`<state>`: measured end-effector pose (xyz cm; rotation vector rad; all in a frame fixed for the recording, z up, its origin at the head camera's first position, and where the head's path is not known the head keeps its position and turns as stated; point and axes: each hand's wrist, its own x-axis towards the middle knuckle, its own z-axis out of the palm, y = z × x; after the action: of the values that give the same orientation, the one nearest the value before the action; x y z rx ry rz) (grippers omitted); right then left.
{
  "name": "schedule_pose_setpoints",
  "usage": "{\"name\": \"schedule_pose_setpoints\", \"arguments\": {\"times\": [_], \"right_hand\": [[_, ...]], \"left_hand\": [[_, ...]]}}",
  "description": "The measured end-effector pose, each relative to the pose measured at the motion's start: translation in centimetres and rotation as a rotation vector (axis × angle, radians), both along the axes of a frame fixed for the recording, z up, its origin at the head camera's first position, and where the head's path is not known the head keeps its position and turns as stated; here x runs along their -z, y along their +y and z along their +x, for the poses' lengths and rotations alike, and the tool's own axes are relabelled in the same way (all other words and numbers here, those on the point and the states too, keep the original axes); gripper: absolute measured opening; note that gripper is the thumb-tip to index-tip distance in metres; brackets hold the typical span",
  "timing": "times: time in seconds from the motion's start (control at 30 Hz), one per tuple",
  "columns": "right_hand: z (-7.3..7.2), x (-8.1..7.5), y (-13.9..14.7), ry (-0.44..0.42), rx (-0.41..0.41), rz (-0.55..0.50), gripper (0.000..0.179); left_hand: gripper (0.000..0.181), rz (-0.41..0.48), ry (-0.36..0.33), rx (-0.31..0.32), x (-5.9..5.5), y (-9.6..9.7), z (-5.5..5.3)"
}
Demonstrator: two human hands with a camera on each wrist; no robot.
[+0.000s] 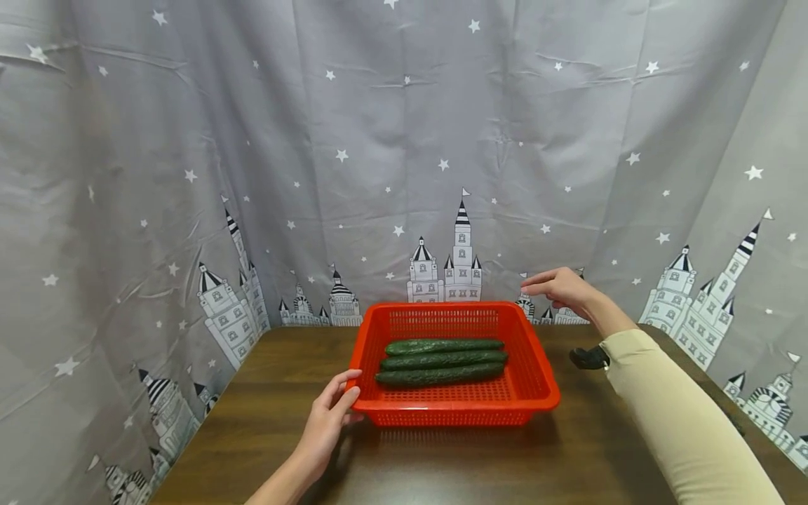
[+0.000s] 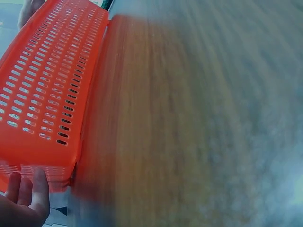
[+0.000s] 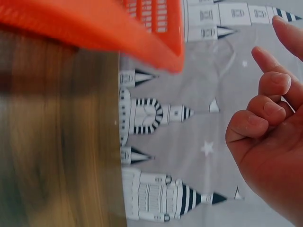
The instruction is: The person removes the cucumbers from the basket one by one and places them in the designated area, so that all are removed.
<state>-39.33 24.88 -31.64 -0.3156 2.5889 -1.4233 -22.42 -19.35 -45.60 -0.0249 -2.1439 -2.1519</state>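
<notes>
A red plastic basket point(image 1: 548, 387) stands on the wooden table, with several rows of slots in its walls. Inside lie three dark green cucumbers point(image 1: 442, 360), side by side and crosswise. My left hand point(image 1: 325, 421) holds the basket's left rim near the front corner, thumb at the rim. In the left wrist view, fingers of the left hand point(image 2: 26, 201) show against the outer wall. Raised beyond the basket's far right corner is my right hand point(image 1: 564, 289), apart from it. The right wrist view shows that hand point(image 3: 270, 137) holding nothing, forefinger and thumb extended, other fingers loosely bent.
The brown table point(image 1: 278, 393) extends around the basket. A grey curtain point(image 1: 379, 126) with printed stars and castles hangs behind and at both sides. By the right sleeve point(image 1: 669, 414) is a black object point(image 1: 588, 358), partly hidden.
</notes>
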Motion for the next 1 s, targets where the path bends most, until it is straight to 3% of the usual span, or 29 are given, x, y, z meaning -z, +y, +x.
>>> {"name": "schedule_pose_setpoints", "arguments": {"times": [0.2,0.7,1.0], "right_hand": [[-0.5,0.6,-2.4,-0.043,-0.020,-0.034,0.047],[-1.8,2.1,-5.9,-0.120,-0.055,-0.148,0.046],[-3.0,3.4,-7.8,-0.132,-0.057,-0.114,0.047]], "left_hand": [[0.040,-0.011,-0.016,-0.006,0.2,-0.1,0.4],[0.037,-0.009,-0.031,0.007,0.3,-0.1,0.1],[0.038,-0.010,-0.021,0.011,-0.3,-0.1,0.0]]}}
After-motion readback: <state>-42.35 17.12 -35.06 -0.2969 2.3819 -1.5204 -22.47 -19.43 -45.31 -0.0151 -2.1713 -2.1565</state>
